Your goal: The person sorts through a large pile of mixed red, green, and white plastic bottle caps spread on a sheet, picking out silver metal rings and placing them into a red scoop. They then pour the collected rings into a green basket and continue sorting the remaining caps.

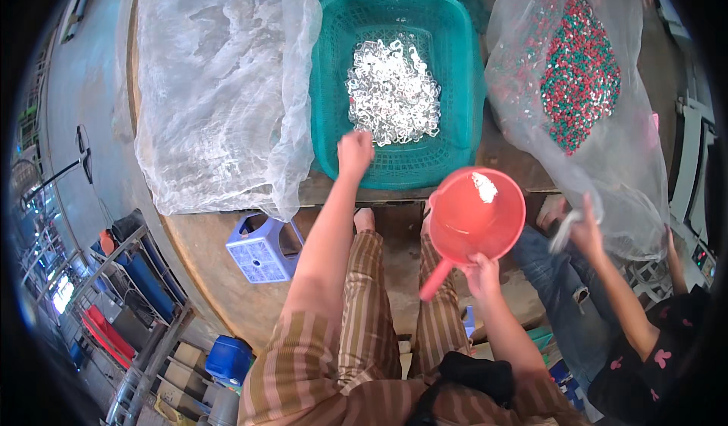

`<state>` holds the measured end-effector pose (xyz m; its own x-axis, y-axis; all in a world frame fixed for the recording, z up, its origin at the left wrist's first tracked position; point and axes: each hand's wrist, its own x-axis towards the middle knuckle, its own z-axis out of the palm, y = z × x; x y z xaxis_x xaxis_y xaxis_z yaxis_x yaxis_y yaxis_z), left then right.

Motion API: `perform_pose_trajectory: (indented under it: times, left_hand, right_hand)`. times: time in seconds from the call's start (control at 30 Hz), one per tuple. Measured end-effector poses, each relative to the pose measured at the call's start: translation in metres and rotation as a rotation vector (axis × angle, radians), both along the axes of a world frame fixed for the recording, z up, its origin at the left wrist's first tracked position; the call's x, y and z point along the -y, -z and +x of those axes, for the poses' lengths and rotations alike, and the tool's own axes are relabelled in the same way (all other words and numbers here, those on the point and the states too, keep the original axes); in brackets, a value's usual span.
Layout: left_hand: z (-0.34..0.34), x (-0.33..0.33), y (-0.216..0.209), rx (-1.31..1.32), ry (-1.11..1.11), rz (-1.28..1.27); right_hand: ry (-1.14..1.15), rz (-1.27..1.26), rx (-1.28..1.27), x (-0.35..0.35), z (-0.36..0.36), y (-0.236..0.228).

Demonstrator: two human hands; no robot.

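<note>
A green plastic basket (451, 149) lies ahead of me with a heap of small, shiny white, hook-like pieces (394, 92) in it. Over the basket's near left rim is my left hand (355, 154), its fingers closed; whatever they may hold is hidden. My right hand (482, 276) grips the near rim of a red plastic dipper (474, 221), which is tilted so its inside shows. A bright white patch sits at the far side of its inside; I cannot tell whether it is pieces or glare. The dipper's handle points down to the left.
Translucent sheeting (220, 100) covers the left side. To the right, a clear plastic bag (614, 176) holds red, green and white bits (580, 77). Beside it, a co-worker's hand (585, 232) holds the bag's edge. A purple stool (262, 255) stands below the table edge.
</note>
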<state>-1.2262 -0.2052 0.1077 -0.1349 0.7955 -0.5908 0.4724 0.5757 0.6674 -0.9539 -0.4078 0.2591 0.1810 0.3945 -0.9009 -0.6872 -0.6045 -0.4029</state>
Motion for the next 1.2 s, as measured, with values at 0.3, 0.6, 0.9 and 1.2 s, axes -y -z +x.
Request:
perform_pose_trajectory:
  times: [0.3, 0.6, 0.9, 1.2]
  left_hand:
    - [0.007, -0.082, 0.096, -0.607, -0.083, -0.045]
    - [0.015, -0.086, 0.100, -0.744, -0.139, -0.093]
    - [0.011, -0.085, 0.094, -0.706, -0.148, -0.158]
    - [0.018, -0.067, 0.104, -0.676, -0.296, -0.054]
  right_hand:
    - [0.149, -0.137, 0.084, 0.115, 0.028, -0.004]
    - [0.319, -0.171, 0.103, 0.155, 0.023, -0.011]
    - [0.338, -0.137, 0.091, 0.161, 0.012, -0.011]
    - [0.334, -0.227, 0.125, 0.188, -0.013, -0.004]
